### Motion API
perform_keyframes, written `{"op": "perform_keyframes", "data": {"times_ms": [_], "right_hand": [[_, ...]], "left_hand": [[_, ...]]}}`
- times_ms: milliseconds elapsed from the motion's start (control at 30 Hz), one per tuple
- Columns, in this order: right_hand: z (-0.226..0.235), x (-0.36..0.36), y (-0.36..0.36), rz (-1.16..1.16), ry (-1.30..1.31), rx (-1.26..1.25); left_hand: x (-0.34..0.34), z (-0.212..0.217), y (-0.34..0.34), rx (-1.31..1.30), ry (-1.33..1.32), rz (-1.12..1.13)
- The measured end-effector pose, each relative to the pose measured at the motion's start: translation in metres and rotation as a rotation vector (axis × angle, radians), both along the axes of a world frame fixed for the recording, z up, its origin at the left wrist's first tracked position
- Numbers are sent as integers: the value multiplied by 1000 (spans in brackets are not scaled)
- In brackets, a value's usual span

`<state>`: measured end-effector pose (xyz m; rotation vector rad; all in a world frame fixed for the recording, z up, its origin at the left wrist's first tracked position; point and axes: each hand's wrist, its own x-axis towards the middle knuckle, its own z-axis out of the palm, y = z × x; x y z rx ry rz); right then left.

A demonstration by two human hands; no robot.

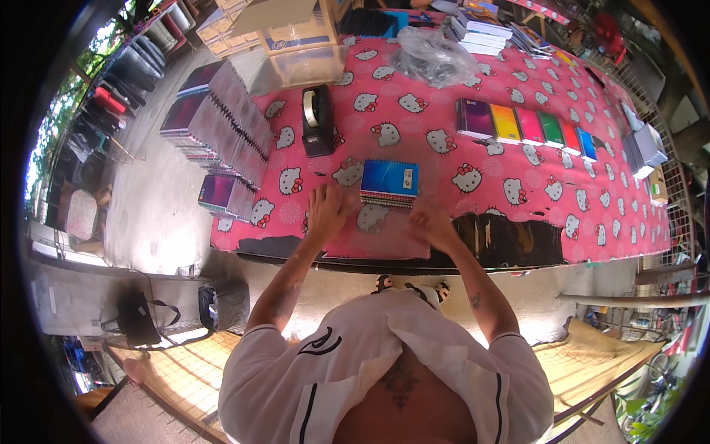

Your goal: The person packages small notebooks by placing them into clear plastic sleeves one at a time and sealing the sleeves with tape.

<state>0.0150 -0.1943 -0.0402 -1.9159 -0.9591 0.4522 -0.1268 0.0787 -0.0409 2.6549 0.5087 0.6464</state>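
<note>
A small stack of spiral notebooks (390, 177) with a blue cover on top lies in front of me, its coils along the far edge. It rests on a thin clear plastic sheet (377, 240) spread over the tabletop. My left hand (325, 211) lies palm down at the sheet's left side, fingers apart and nothing in them, beside the stack. Just right of the stack's near corner, my right hand (433, 226) is smeared by motion; its fingers cannot be read. A black tape dispenser (318, 120) stands beyond my left hand.
Tall piles of wrapped spiral notebooks (214, 122) stand at the table's left edge. A row of coloured notebooks (521, 127) lies to the right. Crumpled clear plastic (433, 58), a cardboard box (296, 29) and book stacks (481, 31) sit farther back. The pink cover (488, 240) is torn along the front edge.
</note>
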Motion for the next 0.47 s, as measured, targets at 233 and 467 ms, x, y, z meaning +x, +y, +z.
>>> {"op": "perform_keyframes", "data": {"times_ms": [233, 467], "right_hand": [[-8, -14, -4, 211, -283, -78], [0, -20, 3, 295, -328, -158]], "left_hand": [[-30, 10, 21, 178, -69, -12], [-24, -9, -2, -132, 273, -595]]}}
